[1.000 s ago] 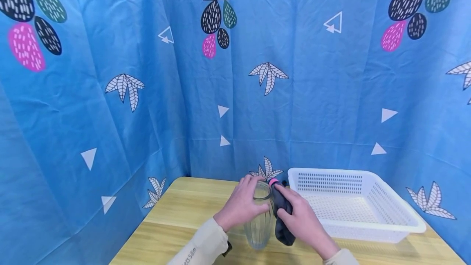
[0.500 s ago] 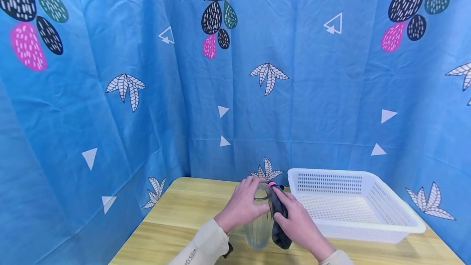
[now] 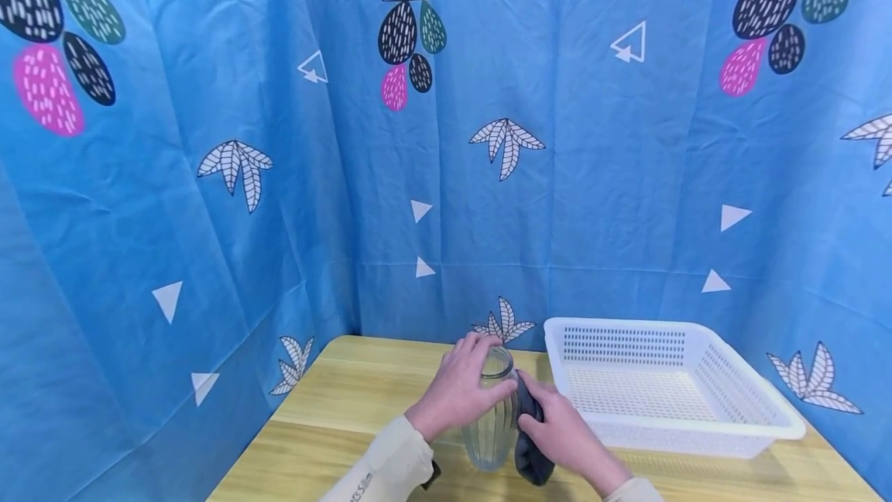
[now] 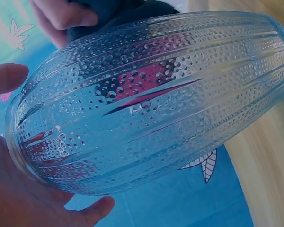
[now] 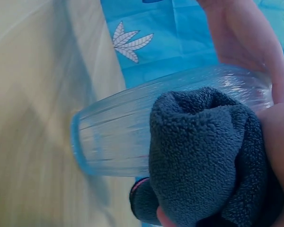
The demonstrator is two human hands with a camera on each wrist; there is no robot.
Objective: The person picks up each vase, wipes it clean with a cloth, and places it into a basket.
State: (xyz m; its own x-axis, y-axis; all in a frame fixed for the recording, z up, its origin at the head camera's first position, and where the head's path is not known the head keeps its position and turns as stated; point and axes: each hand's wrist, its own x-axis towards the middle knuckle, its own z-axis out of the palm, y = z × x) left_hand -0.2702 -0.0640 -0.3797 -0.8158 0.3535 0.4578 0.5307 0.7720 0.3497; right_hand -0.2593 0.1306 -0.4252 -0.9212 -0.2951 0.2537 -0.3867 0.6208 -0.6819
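Wiping looks like the step in hand here: the left hand (image 3: 460,390) curls round the top of the glass vase (image 3: 485,440), upright on the tabletop (image 3: 355,401) between its left edge and the white basket (image 3: 686,441), and the right hand (image 3: 567,428) grips a bunched dark cloth (image 3: 533,462) against its side! Next probably calls for a steady vase and the cloth worked round.

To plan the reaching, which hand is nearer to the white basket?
Right. The right hand, holding the dark cloth, is left of the white basket; the left hand is farther left, holding the glass vase near its mouth.
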